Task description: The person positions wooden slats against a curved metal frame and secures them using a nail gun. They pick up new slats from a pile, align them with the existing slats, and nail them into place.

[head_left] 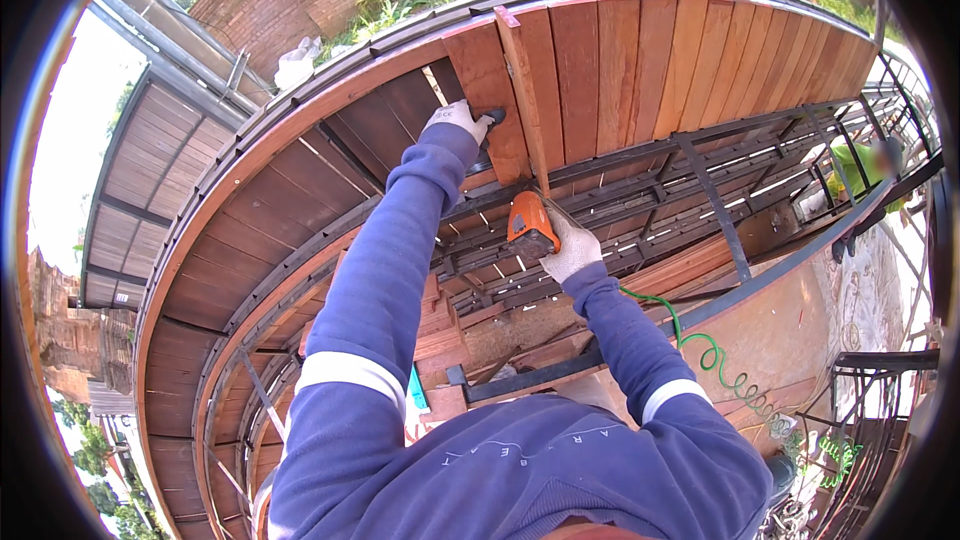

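Note:
My left hand (460,122), in a pale glove with dark fingertips, grips the left edge of a reddish-brown wooden board (487,70). That board lies across the dark metal frame, beside a narrow wooden strip (522,90) that seems to stand on edge along its right side. My right hand (573,243), also gloved, is closed around an orange nail gun (530,225). The tool is near the lower ends of the board and strip; its nose is hidden. A green coiled air hose (712,355) runs from beside my right forearm.
Fitted boards (690,60) curve away to the right; darker planks (290,190) bend round on the left. Below the boards runs an open black metal frame (715,205) with gaps. Loose planks (440,330) lie under my arms. A person in a bright green top (852,170) is at far right.

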Demonstrator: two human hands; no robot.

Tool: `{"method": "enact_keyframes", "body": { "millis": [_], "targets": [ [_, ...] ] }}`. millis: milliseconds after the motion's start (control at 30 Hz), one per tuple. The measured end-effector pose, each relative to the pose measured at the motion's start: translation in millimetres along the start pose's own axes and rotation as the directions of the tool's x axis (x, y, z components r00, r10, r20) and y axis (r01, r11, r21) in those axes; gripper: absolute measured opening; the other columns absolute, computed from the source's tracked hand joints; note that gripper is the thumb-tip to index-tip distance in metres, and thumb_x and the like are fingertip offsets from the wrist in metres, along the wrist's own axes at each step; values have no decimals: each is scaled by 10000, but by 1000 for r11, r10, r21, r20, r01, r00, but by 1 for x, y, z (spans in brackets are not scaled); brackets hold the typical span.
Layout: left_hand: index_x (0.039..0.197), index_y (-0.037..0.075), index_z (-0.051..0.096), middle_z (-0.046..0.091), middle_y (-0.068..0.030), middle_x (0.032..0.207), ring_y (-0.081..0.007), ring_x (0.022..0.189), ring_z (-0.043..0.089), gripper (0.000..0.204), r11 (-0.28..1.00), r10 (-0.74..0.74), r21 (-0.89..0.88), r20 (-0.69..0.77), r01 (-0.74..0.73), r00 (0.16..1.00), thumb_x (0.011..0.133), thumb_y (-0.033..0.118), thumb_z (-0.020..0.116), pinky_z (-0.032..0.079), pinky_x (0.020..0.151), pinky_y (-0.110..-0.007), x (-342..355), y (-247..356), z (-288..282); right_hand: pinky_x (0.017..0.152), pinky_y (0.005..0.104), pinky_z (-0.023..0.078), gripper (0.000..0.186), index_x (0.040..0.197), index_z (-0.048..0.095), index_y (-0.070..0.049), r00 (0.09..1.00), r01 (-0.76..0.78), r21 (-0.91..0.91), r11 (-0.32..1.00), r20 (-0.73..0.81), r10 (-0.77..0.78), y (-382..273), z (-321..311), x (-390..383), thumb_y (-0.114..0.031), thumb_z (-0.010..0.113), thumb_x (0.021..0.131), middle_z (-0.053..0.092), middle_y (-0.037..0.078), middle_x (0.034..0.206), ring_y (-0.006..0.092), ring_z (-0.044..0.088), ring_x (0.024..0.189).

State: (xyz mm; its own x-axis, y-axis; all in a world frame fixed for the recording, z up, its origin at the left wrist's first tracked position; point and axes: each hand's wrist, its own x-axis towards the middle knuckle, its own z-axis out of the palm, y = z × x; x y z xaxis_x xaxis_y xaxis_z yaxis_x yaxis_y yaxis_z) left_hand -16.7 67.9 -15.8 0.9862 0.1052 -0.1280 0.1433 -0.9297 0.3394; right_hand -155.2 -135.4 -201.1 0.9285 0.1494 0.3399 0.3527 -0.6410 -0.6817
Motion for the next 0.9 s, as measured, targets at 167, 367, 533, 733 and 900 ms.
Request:
{"method": "enact_keyframes", "body": {
  "millis": [167,367,533,733,900],
  "targets": [
    [1173,-39,641,700,-251,1067,-370,1074,661,527,998,41,59,-60,-38,997,897,409,657,511,956,-430,2,-9,9,777,442,566,568,1244,600,-91,999,-24,-7,1000,37,24,-13,-9,2,-279,766,734,724,165,922,380,698,870],
    [1158,-36,646,702,-247,1076,-373,1074,659,503,1000,17,-18,35,-16,999,905,399,652,514,953,-429,-1,3,0,760,438,565,541,1209,609,-105,996,-54,-68,996,70,59,-4,-5,1,-280,772,724,721,163,927,384,696,865],
    [1160,-32,641,688,-245,1127,-368,1103,647,485,1000,8,23,29,-9,1000,912,385,642,507,974,-430,0,0,-1,803,430,566,603,1294,593,-117,992,-125,149,981,13,124,-28,-16,0,-228,771,729,713,184,1016,397,684,932],
    [1193,1,642,692,-221,1145,-345,1092,663,477,999,26,41,6,-26,1000,939,402,592,513,967,-429,-2,-1,5,834,379,562,645,1344,584,-85,992,-46,394,918,-86,87,-58,-32,-16,-183,798,743,704,210,1076,375,692,978],
    [1227,-1,610,684,-228,1167,-359,1103,661,504,999,11,43,-15,-10,1000,932,406,595,519,962,-443,-6,0,2,875,344,554,602,1352,555,0,983,98,553,827,-182,5,-83,-58,10,-127,780,809,719,162,1100,272,718,983]
  ]
}}
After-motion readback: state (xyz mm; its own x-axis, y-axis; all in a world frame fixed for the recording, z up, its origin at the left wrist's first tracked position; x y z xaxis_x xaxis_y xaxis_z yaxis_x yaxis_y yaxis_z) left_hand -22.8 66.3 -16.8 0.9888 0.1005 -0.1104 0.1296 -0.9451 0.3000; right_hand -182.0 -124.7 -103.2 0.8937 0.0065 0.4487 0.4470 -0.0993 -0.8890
